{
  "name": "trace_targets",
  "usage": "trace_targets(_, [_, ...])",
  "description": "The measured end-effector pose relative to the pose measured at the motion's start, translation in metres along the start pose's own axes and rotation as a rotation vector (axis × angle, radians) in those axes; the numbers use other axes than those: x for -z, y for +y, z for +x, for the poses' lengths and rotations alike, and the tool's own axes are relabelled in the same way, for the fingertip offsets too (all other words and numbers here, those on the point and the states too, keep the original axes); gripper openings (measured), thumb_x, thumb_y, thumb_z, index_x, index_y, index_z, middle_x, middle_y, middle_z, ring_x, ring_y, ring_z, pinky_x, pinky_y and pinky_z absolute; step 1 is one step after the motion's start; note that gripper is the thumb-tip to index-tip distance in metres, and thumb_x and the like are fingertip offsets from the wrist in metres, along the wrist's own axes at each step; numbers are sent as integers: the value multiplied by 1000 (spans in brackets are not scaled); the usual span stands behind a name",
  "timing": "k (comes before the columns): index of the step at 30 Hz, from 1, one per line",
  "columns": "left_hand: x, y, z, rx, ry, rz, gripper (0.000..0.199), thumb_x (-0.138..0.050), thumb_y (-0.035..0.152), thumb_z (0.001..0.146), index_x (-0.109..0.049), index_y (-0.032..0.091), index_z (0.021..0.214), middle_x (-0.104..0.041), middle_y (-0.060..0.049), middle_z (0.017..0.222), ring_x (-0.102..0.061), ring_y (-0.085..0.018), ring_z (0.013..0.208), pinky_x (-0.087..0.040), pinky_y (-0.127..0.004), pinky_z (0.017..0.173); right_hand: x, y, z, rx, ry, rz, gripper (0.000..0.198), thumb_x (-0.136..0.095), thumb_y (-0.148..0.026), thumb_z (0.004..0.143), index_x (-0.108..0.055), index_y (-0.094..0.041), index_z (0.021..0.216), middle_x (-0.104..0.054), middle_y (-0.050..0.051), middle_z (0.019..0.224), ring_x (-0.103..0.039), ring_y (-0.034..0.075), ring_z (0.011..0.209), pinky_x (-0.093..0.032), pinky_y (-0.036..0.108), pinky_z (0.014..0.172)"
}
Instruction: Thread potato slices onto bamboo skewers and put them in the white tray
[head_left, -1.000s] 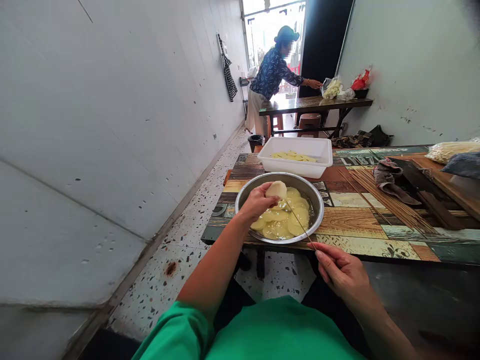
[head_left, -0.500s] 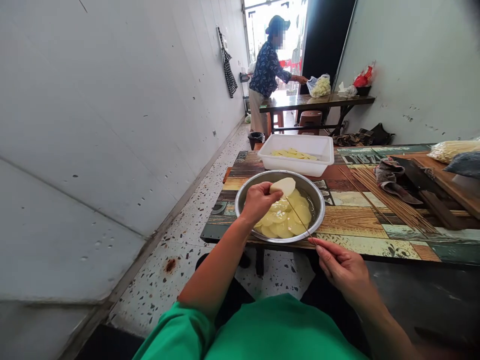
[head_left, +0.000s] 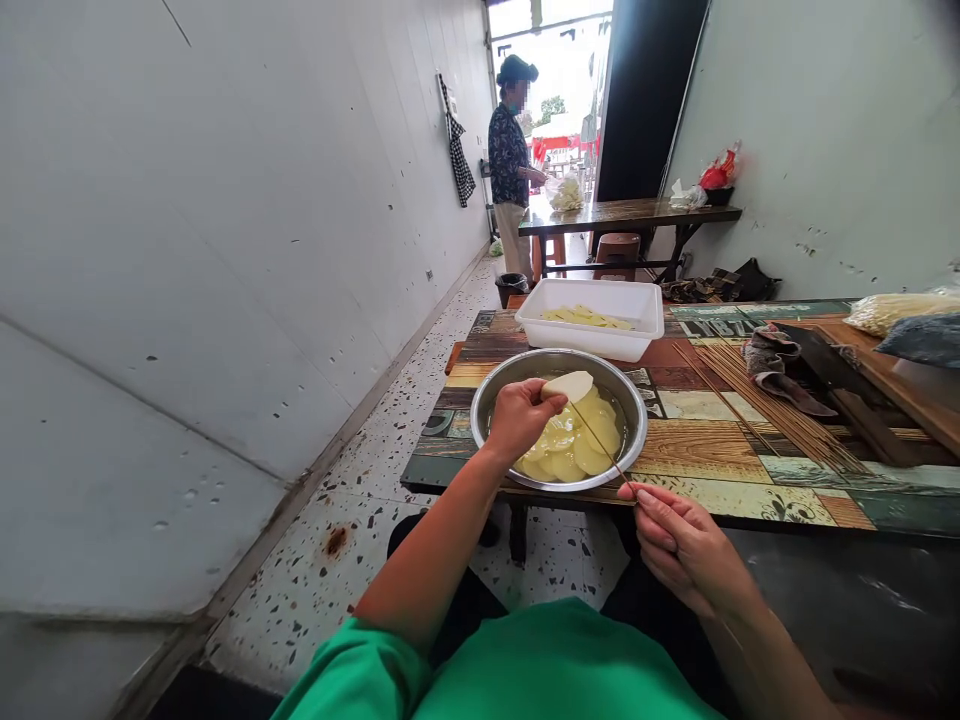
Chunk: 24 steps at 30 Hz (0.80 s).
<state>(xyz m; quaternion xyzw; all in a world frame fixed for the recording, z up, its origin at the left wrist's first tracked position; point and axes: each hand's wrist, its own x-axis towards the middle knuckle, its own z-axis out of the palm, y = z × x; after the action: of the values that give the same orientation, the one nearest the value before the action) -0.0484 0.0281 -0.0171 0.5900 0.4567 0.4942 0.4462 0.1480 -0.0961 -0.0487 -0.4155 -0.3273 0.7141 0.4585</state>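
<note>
Over a steel bowl (head_left: 480, 425) of water and several pale potato slices (head_left: 596, 445), my left hand (head_left: 521, 420) pinches one potato slice (head_left: 571, 385) between thumb and fingers. A thin wooden skewer (head_left: 602, 440) runs slantwise from that slice down to my right hand (head_left: 679, 535), whose fingers are closed on its lower end beyond the table's front edge. The skewer's tip meets the slice near my left fingertips; whether it passes through I cannot tell.
Behind the bowl stands a white plastic tub (head_left: 592, 340) with potato slices. Skewers (head_left: 772, 400), a rag (head_left: 776, 370) and a cleaver (head_left: 870, 420) lie on the patterned table (head_left: 701, 440) at right. A person (head_left: 510, 165) stands at the far table (head_left: 630, 215).
The co-worker has straightened up and drawn the plastic bag leftward across the far table. My hands keep their hold on slice and skewer, nearly in place; the view has tilted slightly.
</note>
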Motion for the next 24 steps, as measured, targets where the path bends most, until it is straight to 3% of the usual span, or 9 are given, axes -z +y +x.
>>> trace_targets(3, [1, -2, 0, 7, -18, -20, 17, -70, 31, 68, -65, 15, 68, -62, 1, 62, -52, -10, 57, -40, -22, 58, 1, 5, 3, 86, 60, -109, 37, -68, -48, 79, -69, -15, 96, -34, -11, 46, -22, 2, 30, -18, 16, 29])
trace_targets(5, [1, -3, 0, 12, -15, -34, 17, -70, 32, 68, -65, 15, 68, -62, 1, 62, -52, -9, 57, -39, -22, 57, 0, 9, 5, 269, 169, -342, 33, -67, -45, 79, -72, -16, 95, -47, -6, 47, -40, 8, 34, -32, 19, 32])
trace_targets(8, [0, -1, -1, 27, -32, -47, 18, -71, 31, 67, -64, 15, 66, -61, 1, 60, -51, -9, 55, -38, -21, 56, -2, 14, 6, 587, 314, -765, 23, -64, -34, 80, -77, -19, 92, -74, 8, 77, -70, 23, 69, -57, 33, 64])
trace_targets(11, [-3, 1, -3, 74, -53, -129, 20, -74, 30, 63, -63, 14, 63, -60, 1, 58, -51, -8, 54, -39, -21, 56, -3, 15, 5, 738, 351, -964, 24, -58, -29, 83, -77, -19, 95, -76, 12, 98, -72, 29, 89, -57, 40, 83])
trace_targets(15, [-4, 5, -3, 161, -8, -265, 27, -78, 36, 59, -65, 13, 67, -62, 1, 62, -53, -8, 54, -44, -22, 58, -1, 11, 5, 735, 328, -960, 27, -53, -32, 87, -75, -20, 98, -77, 10, 95, -73, 27, 84, -58, 39, 77])
trace_targets(18, [-3, 7, -1, 205, 27, -291, 32, -79, 41, 58, -66, 13, 67, -62, 0, 63, -53, -7, 52, -45, -22, 55, 2, 9, 5, 680, 302, -922, 27, -54, -36, 87, -74, -20, 98, -76, 9, 84, -70, 24, 70, -57, 36, 67])
trace_targets(21, [-2, 6, 1, 256, 43, -341, 34, -83, 38, 53, -65, 12, 66, -62, 0, 62, -54, -7, 51, -43, -21, 52, 4, 11, 5, 595, 262, -810, 29, -56, -40, 88, -73, -19, 98, -70, 6, 70, -62, 19, 57, -50, 30, 54])
trace_targets(24, [-2, 4, 0, 285, 73, -407, 34, -85, 33, 51, -65, 12, 67, -64, -2, 66, -55, -7, 56, -44, -20, 54, 4, 13, 5, 481, 194, -617, 31, -58, -43, 88, -71, -16, 96, -54, 0, 55, -49, 13, 48, -38, 25, 43])
